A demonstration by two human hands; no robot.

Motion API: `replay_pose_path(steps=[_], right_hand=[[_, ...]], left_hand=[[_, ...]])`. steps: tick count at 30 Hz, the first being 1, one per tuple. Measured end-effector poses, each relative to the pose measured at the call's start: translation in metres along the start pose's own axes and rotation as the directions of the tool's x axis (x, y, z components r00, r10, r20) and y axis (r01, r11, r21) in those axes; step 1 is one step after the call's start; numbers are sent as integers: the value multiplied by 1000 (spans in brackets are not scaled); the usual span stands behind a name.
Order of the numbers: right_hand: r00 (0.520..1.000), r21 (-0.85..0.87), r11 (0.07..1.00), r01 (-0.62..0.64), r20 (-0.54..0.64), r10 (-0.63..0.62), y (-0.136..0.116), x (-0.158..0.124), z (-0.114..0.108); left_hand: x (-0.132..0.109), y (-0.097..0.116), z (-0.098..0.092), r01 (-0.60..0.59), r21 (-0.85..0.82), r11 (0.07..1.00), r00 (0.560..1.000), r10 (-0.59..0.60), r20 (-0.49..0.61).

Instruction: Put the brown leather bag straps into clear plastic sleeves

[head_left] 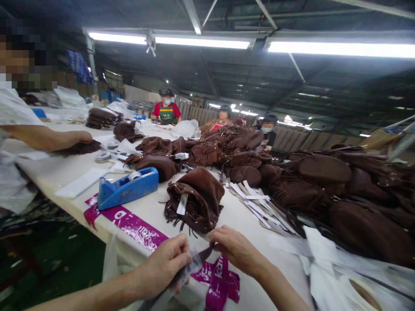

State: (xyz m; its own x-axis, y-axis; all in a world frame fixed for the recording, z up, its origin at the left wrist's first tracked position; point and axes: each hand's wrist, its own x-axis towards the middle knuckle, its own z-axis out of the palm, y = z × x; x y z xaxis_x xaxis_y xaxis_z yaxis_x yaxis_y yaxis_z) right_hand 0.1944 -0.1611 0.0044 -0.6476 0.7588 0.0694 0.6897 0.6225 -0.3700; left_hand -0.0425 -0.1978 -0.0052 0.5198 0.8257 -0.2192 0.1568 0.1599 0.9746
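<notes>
There's one tape dispenser [134, 190] and many bags [324, 169] (heaped, uncountable).

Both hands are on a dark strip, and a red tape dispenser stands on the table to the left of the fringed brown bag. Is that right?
Almost: the tape dispenser is blue, not red, as the head view shows. It does stand on the table left of the fringed brown bag, and the left hand and right hand are on the dark strip.

The pale tabletop [238, 222] bears brown bags [205, 190], paper strips [259, 205], a blue tape dispenser [129, 189] and purple tape [139, 229].
</notes>
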Motion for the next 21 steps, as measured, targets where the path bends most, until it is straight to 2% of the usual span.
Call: replay_pose_path(steps=[2,4,6,9,12,16,18,21], right_hand=[[1000,43,999,-3,-21,4,1,7,1],[1000,32,999,3,-21,-3,0,14,-2],[1000,-47,999,6,1,-6,-2,20,-7],[1000,-163,987,3,25,1,-2,24,-16],[1000,-160,987,0,14,2,4,19,-23],[998,-111,993,45,41,-40,10,13,-30],[996,-95,992,77,58,-72,9,15,-34],[994,-94,991,97,66,-91,3,23,-39]], left_hand=[[0,2,-3,-16,70,997,999,19,-32],[1,8,-5,-63,209,976,994,80,-70],[4,15,-5,-100,375,922,986,142,-87],[12,23,-6,-91,514,853,986,151,-75],[19,21,-10,-64,522,851,991,115,-65],[21,20,-15,2,389,921,1000,-1,-3],[20,25,-12,5,413,911,999,-20,31],[22,34,-4,-28,500,866,1000,20,22]])
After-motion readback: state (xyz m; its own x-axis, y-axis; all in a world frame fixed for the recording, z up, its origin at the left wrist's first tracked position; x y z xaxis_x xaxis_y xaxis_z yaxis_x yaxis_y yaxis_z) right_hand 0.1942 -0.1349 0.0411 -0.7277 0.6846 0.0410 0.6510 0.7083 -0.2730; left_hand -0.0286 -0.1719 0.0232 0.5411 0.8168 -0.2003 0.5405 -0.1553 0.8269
